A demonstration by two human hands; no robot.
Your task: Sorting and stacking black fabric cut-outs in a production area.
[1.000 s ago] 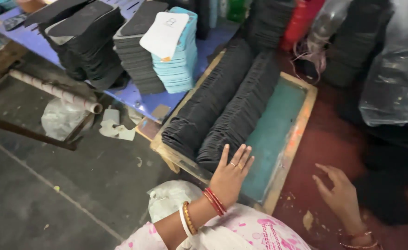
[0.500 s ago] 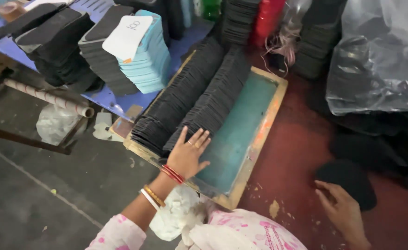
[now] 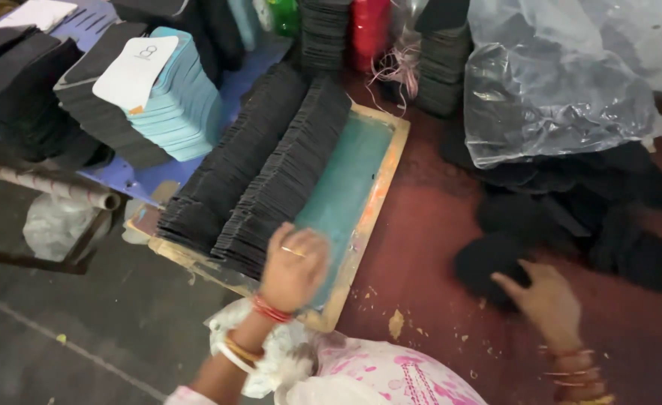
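My left hand rests against the near end of two long rows of thin black pieces standing on edge in a wooden-framed tray with a green screen. Its fingers are curled and blurred, and it holds nothing. My right hand reaches across the red floor to a loose pile of black pieces and touches the nearest one with its fingertips. Bangles circle both wrists.
A stack of light blue pieces with a white card on top and black stacks sit on a blue surface at left. A clear plastic bag lies at upper right. A cardboard tube lies at left.
The view swung right. My left hand slid right along the end of the black rows and curled its fingers. My right hand reached forward to the black pile.
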